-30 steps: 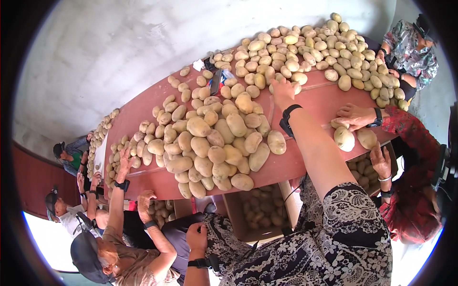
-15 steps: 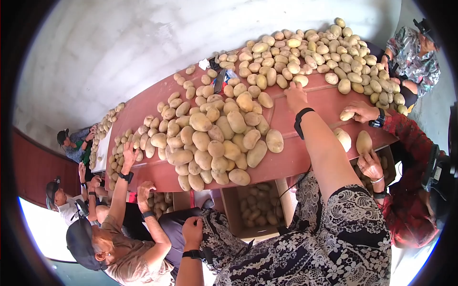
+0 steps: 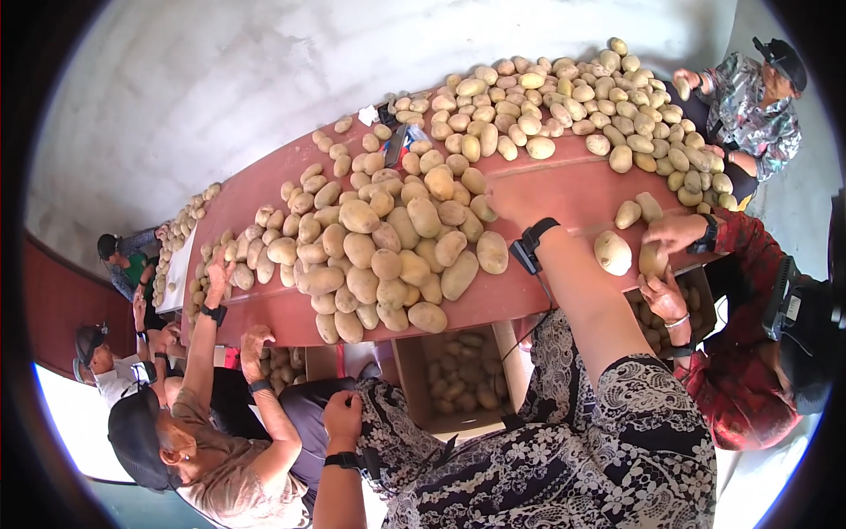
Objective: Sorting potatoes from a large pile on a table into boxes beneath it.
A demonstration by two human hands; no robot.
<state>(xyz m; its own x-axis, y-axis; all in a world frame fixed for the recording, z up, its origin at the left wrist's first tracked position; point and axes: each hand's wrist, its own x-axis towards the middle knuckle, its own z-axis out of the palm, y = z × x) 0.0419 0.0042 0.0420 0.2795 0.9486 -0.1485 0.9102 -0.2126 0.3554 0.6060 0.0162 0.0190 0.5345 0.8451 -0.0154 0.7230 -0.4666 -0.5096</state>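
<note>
A large heap of potatoes (image 3: 388, 242) covers the middle of the red table (image 3: 564, 189) before me. Over the table at the heap's right side, my right hand (image 3: 518, 201) is smeared by motion. Its fingertips are close to the nearest potatoes, and I cannot make out whether they grip anything. My left hand (image 3: 342, 416) rests low near my lap, below the table edge, with its fingers curled in and no potato showing in it. Below the table edge stands a cardboard box (image 3: 445, 423) with potatoes inside.
Another potato pile (image 3: 608, 106) spreads along the far right. On my right, a person's hands (image 3: 663, 295) hold a potato beside a few loose ones. A person (image 3: 211, 432) on my left reaches into the heap's left end. A phone-like dark object (image 3: 397, 145) lies behind the heap.
My right hand has moved left and nearer, from the far pile to the middle heap. The person on my right has put down a potato. The view has shifted slightly.
</note>
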